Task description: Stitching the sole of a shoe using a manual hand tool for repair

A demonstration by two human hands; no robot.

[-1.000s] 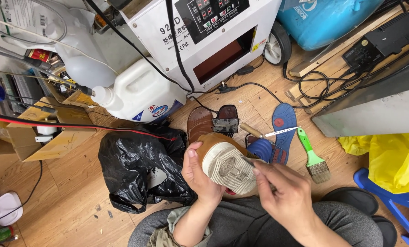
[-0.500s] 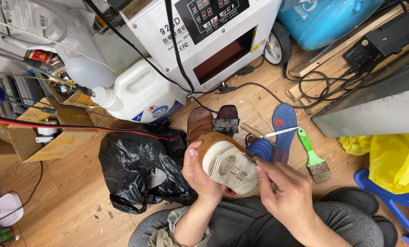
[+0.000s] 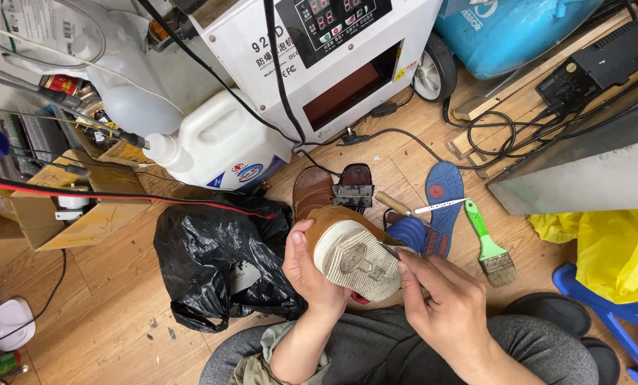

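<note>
My left hand (image 3: 312,274) grips a brown shoe (image 3: 354,253) turned sole-up, its pale tread facing me. My right hand (image 3: 444,306) pinches a thin metal tool (image 3: 390,251) whose tip rests against the sole's right edge. Both hands are over my lap, above grey trousers. A second brown shoe part (image 3: 312,189) lies on the wooden floor just beyond, beside a small dark metal piece (image 3: 354,187).
A blue insole (image 3: 444,196), a knife (image 3: 419,208) and a green-handled brush (image 3: 489,246) lie to the right. A black plastic bag (image 3: 219,257) sits at left. A white machine (image 3: 319,50), a white jug (image 3: 219,142), cables and a blue tank (image 3: 518,28) stand behind.
My right hand has shifted slightly along the sole's edge with the tool; the shoe stays in my left hand.
</note>
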